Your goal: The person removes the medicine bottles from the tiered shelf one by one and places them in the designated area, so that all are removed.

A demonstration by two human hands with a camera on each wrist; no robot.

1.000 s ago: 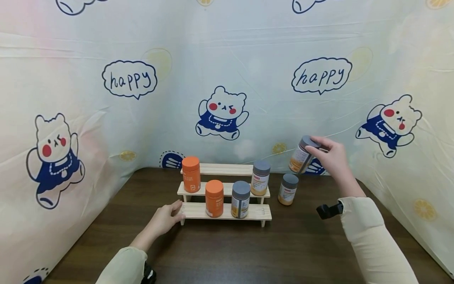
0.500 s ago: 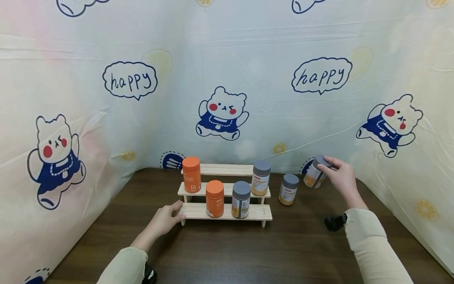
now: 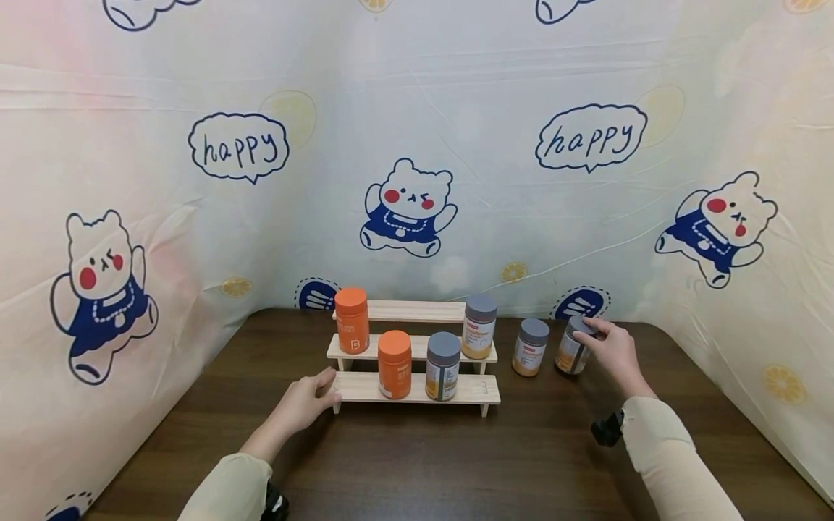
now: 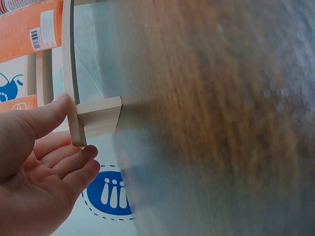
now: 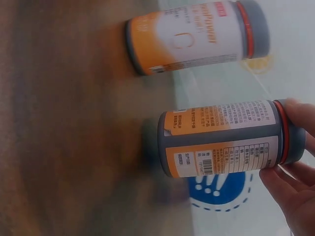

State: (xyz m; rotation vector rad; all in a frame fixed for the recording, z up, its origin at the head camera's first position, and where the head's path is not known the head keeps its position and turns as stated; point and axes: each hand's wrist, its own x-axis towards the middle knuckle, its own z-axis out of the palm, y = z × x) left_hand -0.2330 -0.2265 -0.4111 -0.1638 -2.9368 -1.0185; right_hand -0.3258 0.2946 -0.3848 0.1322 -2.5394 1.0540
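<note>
My right hand [image 3: 615, 354] grips the grey lid of a supplement jar [image 5: 221, 140] with a white and orange label, upright at the table's back right. Just left of it stands a matching grey-lidded jar [image 3: 530, 348]. At the left end of a three-step wooden rack [image 3: 417, 388], my left hand [image 4: 44, 162] pinches the lowest step between thumb and fingers. On that step are an orange jar [image 3: 394, 365] and a grey-lidded jar [image 3: 442, 367]. The middle step bears another orange jar [image 3: 352, 322] at its left and a grey-lidded jar [image 3: 478, 327] at its right.
A dark wood-grain table [image 3: 417, 470] lies under everything. Behind and at both sides hangs a pale printed cloth [image 3: 489, 239] with cartoon bears. The rack's top step [image 3: 417, 311] reaches close to the back cloth.
My right hand has carried its jar right and then down, past the other jar, and the jar has gone from tilted to upright. The left hand stays on the rack.
</note>
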